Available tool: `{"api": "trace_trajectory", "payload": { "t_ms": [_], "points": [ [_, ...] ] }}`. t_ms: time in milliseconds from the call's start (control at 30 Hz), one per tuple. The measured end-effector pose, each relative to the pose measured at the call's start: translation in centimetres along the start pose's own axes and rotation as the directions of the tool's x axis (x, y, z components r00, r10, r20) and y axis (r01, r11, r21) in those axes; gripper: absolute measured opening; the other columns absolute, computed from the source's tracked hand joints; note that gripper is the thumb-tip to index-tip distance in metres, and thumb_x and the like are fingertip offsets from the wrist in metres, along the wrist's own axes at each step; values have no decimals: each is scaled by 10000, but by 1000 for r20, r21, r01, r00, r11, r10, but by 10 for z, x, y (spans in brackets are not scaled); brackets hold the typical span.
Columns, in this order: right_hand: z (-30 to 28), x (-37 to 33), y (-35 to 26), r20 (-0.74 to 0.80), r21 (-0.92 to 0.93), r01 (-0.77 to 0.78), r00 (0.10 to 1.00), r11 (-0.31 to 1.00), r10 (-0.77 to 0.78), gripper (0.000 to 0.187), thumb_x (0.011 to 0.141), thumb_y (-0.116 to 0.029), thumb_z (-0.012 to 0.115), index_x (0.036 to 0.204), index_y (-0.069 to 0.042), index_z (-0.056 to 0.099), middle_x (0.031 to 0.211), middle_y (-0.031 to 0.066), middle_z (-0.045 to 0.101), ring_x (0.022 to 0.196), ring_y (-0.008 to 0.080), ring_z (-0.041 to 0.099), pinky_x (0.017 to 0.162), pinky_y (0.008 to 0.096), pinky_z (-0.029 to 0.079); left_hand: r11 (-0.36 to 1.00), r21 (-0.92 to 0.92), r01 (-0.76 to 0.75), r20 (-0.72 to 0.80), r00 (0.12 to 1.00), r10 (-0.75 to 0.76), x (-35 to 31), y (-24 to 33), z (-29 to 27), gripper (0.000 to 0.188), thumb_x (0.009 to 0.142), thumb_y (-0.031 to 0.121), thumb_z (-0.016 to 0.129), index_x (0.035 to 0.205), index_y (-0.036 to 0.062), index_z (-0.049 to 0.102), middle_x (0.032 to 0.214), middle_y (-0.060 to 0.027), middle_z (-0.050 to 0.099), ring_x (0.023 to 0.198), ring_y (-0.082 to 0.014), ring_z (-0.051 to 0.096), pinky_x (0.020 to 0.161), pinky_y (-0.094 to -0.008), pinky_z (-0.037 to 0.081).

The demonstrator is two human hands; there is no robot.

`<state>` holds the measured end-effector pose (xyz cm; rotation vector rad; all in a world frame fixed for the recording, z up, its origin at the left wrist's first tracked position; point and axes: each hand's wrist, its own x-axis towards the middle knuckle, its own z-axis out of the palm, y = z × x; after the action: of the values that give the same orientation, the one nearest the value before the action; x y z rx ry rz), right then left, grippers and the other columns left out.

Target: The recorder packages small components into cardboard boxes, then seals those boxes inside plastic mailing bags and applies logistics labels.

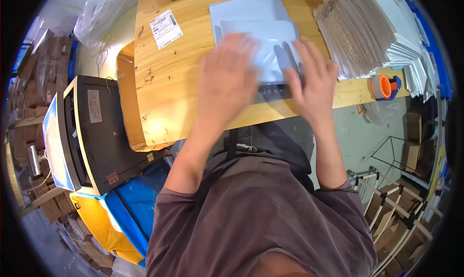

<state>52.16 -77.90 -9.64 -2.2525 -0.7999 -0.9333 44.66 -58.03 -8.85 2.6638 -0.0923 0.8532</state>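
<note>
A flat, pale blue-white plastic mailer (pixel 270 59) lies on the wooden table in front of me, its surface glossy and its top edge folded over. Beneath it, a larger white sheet or mailer (pixel 249 8) sticks out at the far side. Over the mailer's left side, my left hand (pixel 226 78) is blurred by motion, palm down, with its fingers stretched out and nothing visible in them. My right hand (pixel 315 78) is open at the right edge of the mailer, fingers extended and thumb apart. Whether either hand presses on the mailer, I cannot tell.
A white printed label (pixel 166 29) lies on the left of the wooden table (pixel 176 93). Stacked padded mailers (pixel 355 32) fill the right side, near an orange-and-blue tape roll (pixel 385 87). A dark cabinet (pixel 104 127) stands at left, a pipe rack (pixel 391 204) at lower right.
</note>
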Motion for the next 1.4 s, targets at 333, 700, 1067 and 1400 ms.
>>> {"api": "trace_trajectory", "payload": {
  "t_ms": [333, 700, 1067, 1400],
  "points": [
    [-39, -36, -67, 226, 840, -322, 940, 438, 257, 297, 1020, -198, 499, 1252, -55, 618, 1103, 164, 663, 910, 253, 552, 834, 353, 456, 801, -586, 128, 194, 981, -15, -48, 41, -30, 509, 911, 123, 708, 1388, 2, 580, 1417, -172, 610, 1216, -363, 623, 1005, -417, 501],
    [0, -58, -55, 364, 764, -497, 858, 411, 361, 230, 1024, -87, 537, 1224, 7, 599, 1065, 130, 656, 900, 199, 582, 826, 293, 486, 723, 468, 507, -164, 854, -493, -93, -202, -107, 420, 919, 140, 650, 1329, 58, 622, 1386, -173, 605, 1202, -389, 587, 975, -421, 497],
    [-8, -55, -38, 458, 656, -423, 881, 625, 115, 156, 979, 33, 579, 1109, 32, 664, 983, 108, 680, 797, 183, 600, 743, 272, 512, 506, 8, 863, 245, 489, -837, 4, -301, -50, 576, 945, 392, 707, 1268, -75, 610, 1169, -181, 696, 862, -300, 687, 809, -354, 552],
    [34, 88, -29, 437, 838, -410, 900, 361, 8, 192, 983, -49, 622, 1146, 21, 697, 904, 81, 700, 767, 135, 609, 708, 246, 483, 823, -55, 566, -280, 782, -556, 44, -272, -41, 449, 933, 370, 717, 1031, -68, 719, 936, -152, 747, 789, -313, 684, 747, -369, 546]
  ]
}}
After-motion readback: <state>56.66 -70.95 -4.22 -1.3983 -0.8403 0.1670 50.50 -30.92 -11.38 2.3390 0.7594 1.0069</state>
